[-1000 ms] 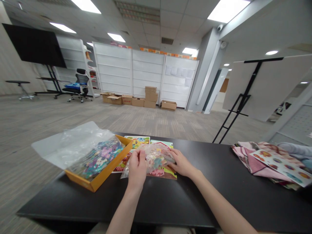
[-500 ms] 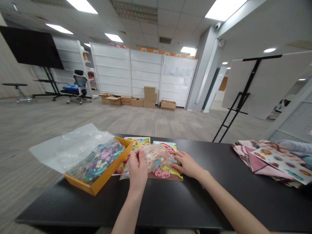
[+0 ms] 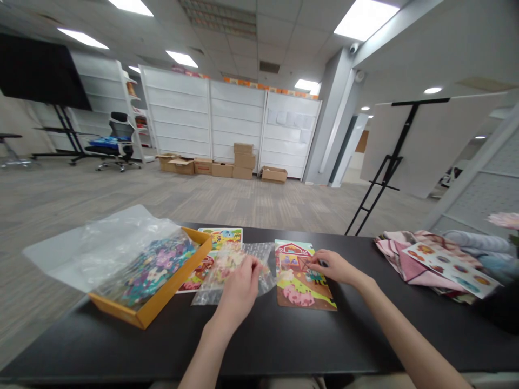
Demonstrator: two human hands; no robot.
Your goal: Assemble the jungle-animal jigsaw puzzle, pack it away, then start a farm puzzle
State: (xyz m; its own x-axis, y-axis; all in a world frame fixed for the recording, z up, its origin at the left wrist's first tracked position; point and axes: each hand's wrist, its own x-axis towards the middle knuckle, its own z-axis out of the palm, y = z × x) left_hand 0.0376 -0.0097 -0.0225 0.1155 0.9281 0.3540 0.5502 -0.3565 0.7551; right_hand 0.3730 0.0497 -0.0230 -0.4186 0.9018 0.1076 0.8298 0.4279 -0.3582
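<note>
My left hand (image 3: pixel 244 282) is closed on a clear plastic bag (image 3: pixel 217 292) with colourful pieces inside. The bag lies partly over a bright illustrated sheet (image 3: pixel 225 235). My right hand (image 3: pixel 334 266) rests at the right edge of a farm picture board (image 3: pixel 305 296) showing a red barn and a pink pig. Its fingers are pinched together around a small dark thing too small to make out. Left of both hands stands a yellow box (image 3: pixel 178 278), holding a larger clear bag of puzzle pieces (image 3: pixel 160 267).
The black table (image 3: pixel 259 346) spans the front. At its right lie folded pink cloths (image 3: pixel 399 256) with a picture sheet (image 3: pixel 450 267) on top, near a pink flower (image 3: pixel 505 220). A black easel stand (image 3: pixel 389 167) and cardboard boxes (image 3: pixel 243 162) are on the floor beyond.
The bag has moved left with my left hand, uncovering the farm board. My right hand and the board have shifted right. The view has turned slightly right.
</note>
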